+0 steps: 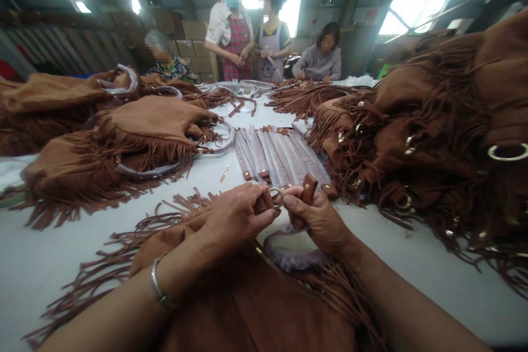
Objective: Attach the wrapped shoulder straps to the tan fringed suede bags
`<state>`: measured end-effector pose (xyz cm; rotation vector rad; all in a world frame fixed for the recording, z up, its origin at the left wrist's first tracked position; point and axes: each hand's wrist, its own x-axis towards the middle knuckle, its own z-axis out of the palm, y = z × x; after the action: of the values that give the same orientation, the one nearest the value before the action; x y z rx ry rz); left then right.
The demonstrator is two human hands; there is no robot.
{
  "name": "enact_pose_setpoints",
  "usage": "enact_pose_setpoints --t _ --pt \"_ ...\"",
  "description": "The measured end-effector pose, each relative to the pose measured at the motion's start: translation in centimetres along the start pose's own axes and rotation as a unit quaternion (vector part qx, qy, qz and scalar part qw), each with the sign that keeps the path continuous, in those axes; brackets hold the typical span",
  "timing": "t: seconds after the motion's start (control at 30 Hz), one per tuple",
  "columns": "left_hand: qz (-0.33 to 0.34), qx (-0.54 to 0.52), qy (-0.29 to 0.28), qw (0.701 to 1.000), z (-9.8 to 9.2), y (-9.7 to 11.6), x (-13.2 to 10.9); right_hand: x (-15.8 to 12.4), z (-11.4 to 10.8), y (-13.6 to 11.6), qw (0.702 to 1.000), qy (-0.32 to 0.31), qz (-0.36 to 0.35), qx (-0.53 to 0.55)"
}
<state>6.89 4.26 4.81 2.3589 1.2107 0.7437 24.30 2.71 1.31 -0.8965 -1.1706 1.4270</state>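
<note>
A brown fringed suede bag (247, 302) lies in front of me on the white table. My left hand (239, 212) is closed, pinching a gold metal ring (275, 197) by its left side, where a brown tab meets it. Opposite, my right hand (315, 212) is closed around the end of a bag strap, and its fingertips reach the ring's right edge. The strap's brown leather end (309, 187) sticks up from that hand. Below it the plastic-wrapped strap (295, 258) loops down onto the bag, near a zipper (268, 258). Whether the strap end passes through the ring, I cannot tell.
Wrapped straps (276, 154) lie in a row ahead on the table (218, 181). Fringed bags with handles (148, 126) rest at left, and a tall heap of bags (429, 104) rises at right. Several people (235, 38) are at the far end, before cardboard boxes (193, 30).
</note>
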Motion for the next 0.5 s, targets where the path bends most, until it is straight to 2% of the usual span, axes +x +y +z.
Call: enact_pose_setpoints --t 0.13,0.3,0.5 --pt "0.009 0.008 -0.02 1.0 0.33 -0.36 -0.12 0.07 0.2 -0.03 1.0 -0.008 0.003 -0.015" --pt "0.015 0.011 -0.02 1.0 0.8 -0.81 -0.27 0.4 0.13 -0.01 0.996 -0.02 0.081 0.025" --pt "0.015 0.013 0.004 1.0 0.66 -0.8 -0.55 0.08 0.37 -0.21 0.998 -0.028 0.056 0.003"
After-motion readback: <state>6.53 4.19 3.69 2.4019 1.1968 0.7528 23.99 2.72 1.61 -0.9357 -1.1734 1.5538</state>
